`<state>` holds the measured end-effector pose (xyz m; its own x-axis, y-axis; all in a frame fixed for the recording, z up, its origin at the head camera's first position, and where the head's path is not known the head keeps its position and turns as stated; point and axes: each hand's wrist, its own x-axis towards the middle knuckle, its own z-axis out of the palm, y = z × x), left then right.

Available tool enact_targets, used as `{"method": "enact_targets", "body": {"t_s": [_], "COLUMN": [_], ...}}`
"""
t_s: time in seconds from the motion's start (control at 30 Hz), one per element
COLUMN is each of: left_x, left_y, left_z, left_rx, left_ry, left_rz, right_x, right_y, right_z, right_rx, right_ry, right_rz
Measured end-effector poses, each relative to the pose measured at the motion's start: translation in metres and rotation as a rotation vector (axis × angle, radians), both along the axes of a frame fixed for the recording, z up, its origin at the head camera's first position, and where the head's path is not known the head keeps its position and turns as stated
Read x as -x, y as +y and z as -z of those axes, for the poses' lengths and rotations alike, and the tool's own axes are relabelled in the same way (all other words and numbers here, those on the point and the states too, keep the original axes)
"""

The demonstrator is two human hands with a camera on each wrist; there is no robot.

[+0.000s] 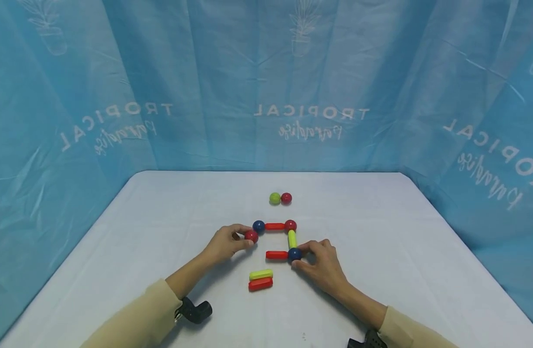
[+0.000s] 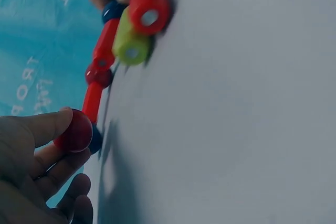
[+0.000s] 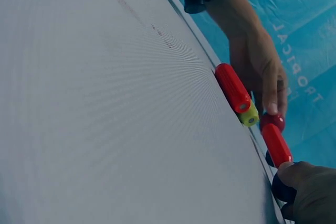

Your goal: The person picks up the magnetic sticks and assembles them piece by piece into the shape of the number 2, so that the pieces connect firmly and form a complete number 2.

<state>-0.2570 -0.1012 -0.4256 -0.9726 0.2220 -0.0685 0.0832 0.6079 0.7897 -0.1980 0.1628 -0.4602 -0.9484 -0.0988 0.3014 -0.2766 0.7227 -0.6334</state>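
My left hand (image 1: 226, 242) pinches a red ball (image 1: 251, 236) between thumb and fingers, close beside the dark blue ball (image 1: 259, 226) at the far left corner of a ball-and-rod shape. From that blue ball a red rod (image 1: 275, 226) runs to a second red ball (image 1: 290, 225). A yellow-green rod (image 1: 292, 239) leads from there toward me to another blue ball (image 1: 295, 254). My right hand (image 1: 323, 265) pinches this nearer blue ball, with a second red rod (image 1: 277, 255) pointing left from it. Whether the held red ball touches the far blue ball, I cannot tell.
Nearer to me, a loose yellow-green rod (image 1: 261, 274) and a loose red rod (image 1: 260, 284) lie side by side. A green ball (image 1: 275, 198) and a red ball (image 1: 286, 198) sit together farther back on the white table (image 1: 162, 203). Blue printed curtain (image 1: 223, 87) surrounds the table.
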Motion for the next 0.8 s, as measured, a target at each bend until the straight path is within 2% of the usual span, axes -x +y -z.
{"method": "enact_targets", "body": {"t_s": [0.13,0.27,0.6,0.8], "left_x": [-0.014,-0.021,-0.030,-0.034], "left_y": [0.003,0.005,0.007,0.009], "left_z": [0.005,0.007,0.009,0.009], "left_rx": [0.006,0.010,0.000,-0.001], "left_ry": [0.027,0.044,0.051,0.054], "left_rz": [0.042,0.059,0.107,0.113], "right_x": [0.001,0.001,0.001,0.001], "right_y": [0.000,0.000,0.000,-0.001], "right_z": [0.000,-0.001,0.002,0.002], "right_rx": [-0.009,-0.014,-0.011,-0.013], "right_ry": [0.009,0.008,-0.014,-0.006], "right_rz": [0.003,0.008,0.012,0.008]}}
